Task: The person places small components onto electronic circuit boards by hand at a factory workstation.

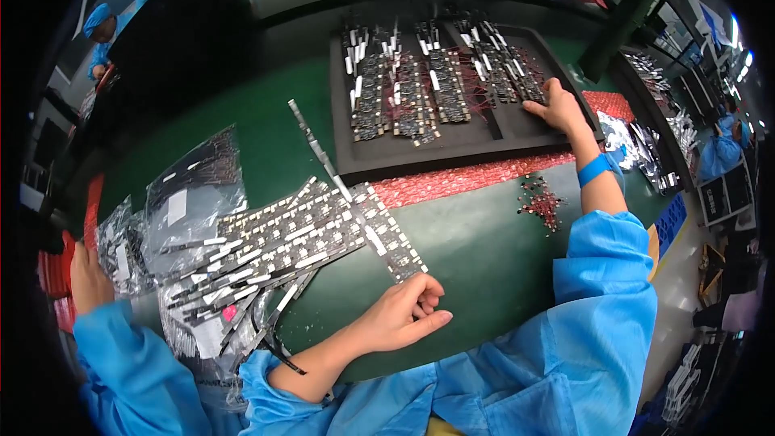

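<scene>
My left hand point(400, 312) hovers over the near part of the green table, fingers loosely curled and thumb held apart, with nothing visible in it. Just beyond its knuckles lies the end of a circuit board panel point(393, 244), part of a fanned pile of boards. Across that pile slants a long thin board strip point(321, 153). My right hand point(557, 109), a blue band at its wrist, is at the right side of a black foam tray point(452, 158). Its thumb and forefinger are spread beside the rows of narrow circuit boards point(416, 101) with red wires; nothing shows between them.
Clear plastic bags point(194, 186) of parts lie left of the pile. Pink bubble wrap point(452, 182) sticks out under the tray, near small red-wired parts point(541, 203). A co-worker's hand point(90, 281) is at far left. A green post point(626, 20) rises behind the tray.
</scene>
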{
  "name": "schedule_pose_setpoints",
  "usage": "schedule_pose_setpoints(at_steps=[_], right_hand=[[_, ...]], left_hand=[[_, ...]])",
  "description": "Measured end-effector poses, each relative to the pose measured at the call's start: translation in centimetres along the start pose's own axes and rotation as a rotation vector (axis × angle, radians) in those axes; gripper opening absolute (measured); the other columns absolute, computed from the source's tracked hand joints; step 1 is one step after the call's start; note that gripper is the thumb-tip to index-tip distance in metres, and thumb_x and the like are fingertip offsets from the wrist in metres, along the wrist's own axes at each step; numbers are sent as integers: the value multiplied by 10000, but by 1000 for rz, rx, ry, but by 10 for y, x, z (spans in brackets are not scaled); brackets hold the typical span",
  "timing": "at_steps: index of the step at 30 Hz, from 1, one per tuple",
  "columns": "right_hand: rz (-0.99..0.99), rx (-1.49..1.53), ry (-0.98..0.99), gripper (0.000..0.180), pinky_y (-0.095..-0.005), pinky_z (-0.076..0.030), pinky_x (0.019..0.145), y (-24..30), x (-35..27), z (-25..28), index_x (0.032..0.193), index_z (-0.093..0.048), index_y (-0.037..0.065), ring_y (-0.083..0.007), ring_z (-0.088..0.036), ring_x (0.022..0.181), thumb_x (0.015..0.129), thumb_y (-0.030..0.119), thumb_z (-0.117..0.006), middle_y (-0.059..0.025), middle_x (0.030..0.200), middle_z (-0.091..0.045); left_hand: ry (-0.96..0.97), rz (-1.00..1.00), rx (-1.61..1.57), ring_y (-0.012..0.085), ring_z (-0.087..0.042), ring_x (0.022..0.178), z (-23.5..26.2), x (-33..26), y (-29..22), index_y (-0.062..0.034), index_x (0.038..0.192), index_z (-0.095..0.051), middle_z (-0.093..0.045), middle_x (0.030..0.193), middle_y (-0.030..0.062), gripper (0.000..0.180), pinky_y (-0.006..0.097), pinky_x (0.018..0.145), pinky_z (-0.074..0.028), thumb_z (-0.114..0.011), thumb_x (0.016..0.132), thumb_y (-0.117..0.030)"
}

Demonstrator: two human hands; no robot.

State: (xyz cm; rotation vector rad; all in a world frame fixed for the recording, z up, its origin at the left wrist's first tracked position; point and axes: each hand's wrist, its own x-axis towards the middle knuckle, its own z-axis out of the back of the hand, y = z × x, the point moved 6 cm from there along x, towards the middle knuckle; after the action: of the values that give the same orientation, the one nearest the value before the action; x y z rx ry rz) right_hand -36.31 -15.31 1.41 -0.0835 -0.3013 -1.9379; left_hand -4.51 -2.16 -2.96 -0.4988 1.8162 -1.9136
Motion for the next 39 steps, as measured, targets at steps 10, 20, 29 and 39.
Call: schedule_pose_setpoints(at_steps=[10, 20, 29, 39], right_hand=[[432, 781, 214, 128, -215, -398, 528, 151, -107, 34, 690, -488, -1, -101, -488, 581, 611, 70, -559, -53, 611, -508], [648, 341, 335, 415, -319, -387, 605, 220, -182, 3, 923, -376, 40, -253, -479, 723, 586, 175, -577, -118, 798, -487], [385, 139, 238, 627, -365, -378, 593, 222, -210, -9, 1028, -303, 58, -298, -443, 724, 537, 298, -610, -155, 776, -435], [323, 409, 103, 563, -358, -378, 580, 192, -195, -14, 977, -321, 38, -294, -470, 666, 508, 195, -589, -174, 711, -453]], left_hand=[[-210, -486, 499, 211, -470, 517, -8, -7, -32, -14, 705, -452, -449, 583, 75, 98, 264, 445, -402, -506, 665, -86], [-466, -774, 873, 166, -387, 502, -2, -37, -66, -72, 509, -410, -378, 536, 29, 237, 261, 462, -326, -568, 585, -230], [-650, 140, 1236, 299, -308, 990, 114, -33, -31, -146, 1077, -316, -373, 1012, 124, 805, 500, 823, -167, -684, 388, -342], [-626, 350, 1281, 275, -330, 967, 123, -45, -29, -130, 1071, -330, -371, 1011, 129, 772, 519, 819, -149, -676, 411, -330]])
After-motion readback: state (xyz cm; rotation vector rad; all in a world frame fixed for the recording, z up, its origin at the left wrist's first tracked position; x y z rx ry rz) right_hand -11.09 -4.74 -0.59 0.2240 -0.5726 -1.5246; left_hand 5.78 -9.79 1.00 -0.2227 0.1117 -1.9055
